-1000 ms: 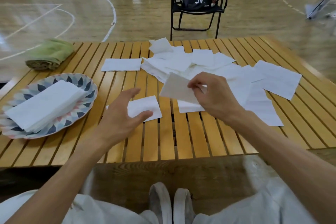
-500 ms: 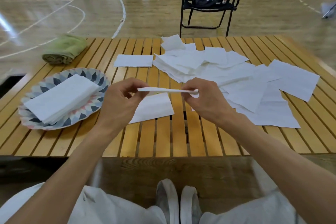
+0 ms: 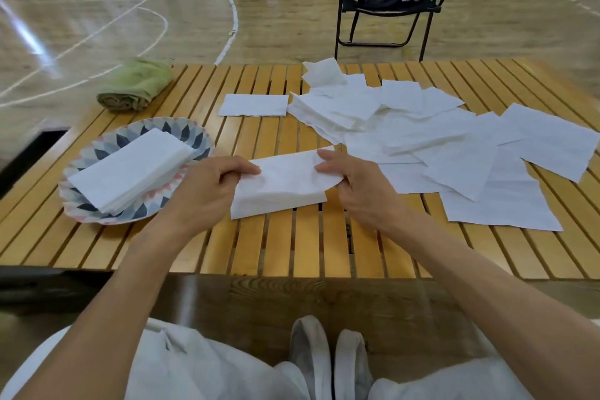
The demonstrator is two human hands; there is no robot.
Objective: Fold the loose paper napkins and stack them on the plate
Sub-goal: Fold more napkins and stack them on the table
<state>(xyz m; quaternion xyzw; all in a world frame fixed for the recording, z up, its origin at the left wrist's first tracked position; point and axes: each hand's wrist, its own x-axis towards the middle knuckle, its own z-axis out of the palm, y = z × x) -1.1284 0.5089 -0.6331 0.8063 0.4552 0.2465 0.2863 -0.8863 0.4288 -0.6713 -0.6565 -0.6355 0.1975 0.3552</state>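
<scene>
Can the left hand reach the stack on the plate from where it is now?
Probably yes. The left hand lies right beside the plate, with nothing between it and the stack; but it pinches the napkin that the right hand also holds.

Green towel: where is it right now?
In the head view the rolled green towel lies at the table's far left corner, beyond the plate and left of the single napkin.

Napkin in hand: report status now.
Left hand and right hand pinch the napkin by its ends. Folded stack on plate. Loose pile waiting. Nothing blocking.
</scene>
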